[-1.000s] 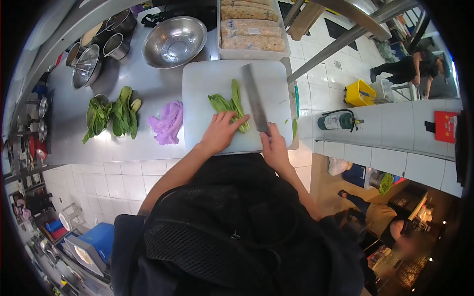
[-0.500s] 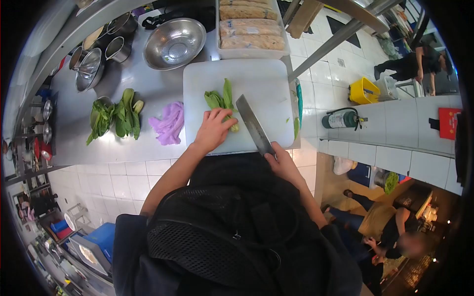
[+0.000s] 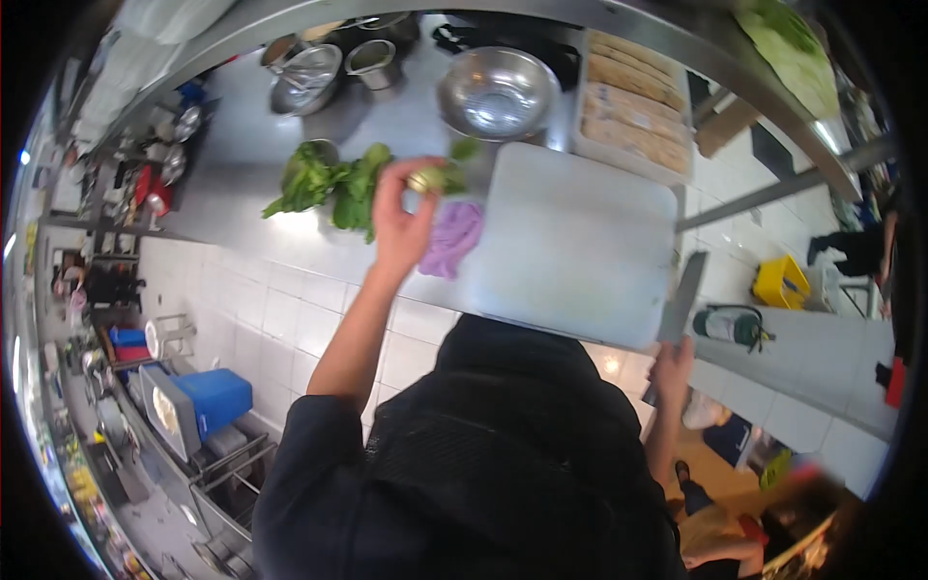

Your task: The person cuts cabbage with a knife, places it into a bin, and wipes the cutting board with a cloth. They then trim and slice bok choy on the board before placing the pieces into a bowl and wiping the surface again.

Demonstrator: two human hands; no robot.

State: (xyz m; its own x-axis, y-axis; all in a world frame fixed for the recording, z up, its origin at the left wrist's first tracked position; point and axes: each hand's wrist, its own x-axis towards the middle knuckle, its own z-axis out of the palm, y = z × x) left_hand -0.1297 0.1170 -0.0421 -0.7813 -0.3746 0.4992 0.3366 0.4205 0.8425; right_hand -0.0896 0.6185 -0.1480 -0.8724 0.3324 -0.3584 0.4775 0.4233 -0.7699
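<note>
I see the left hand (image 3: pixel 402 220) up over the desk (image 3: pixel 237 198), its grip curled round the pale end of a bok choy (image 3: pixel 426 180). More greens (image 3: pixel 307 178) lie on the desk near that hand. A purple cloth (image 3: pixel 452 240) is between the hand and the white board (image 3: pixel 580 251). By the board's right edge, the right hand (image 3: pixel 671 369) has its grip wrapped round a big knife (image 3: pixel 687 290). A shiny bowl (image 3: pixel 499 95) sits past the board.
</note>
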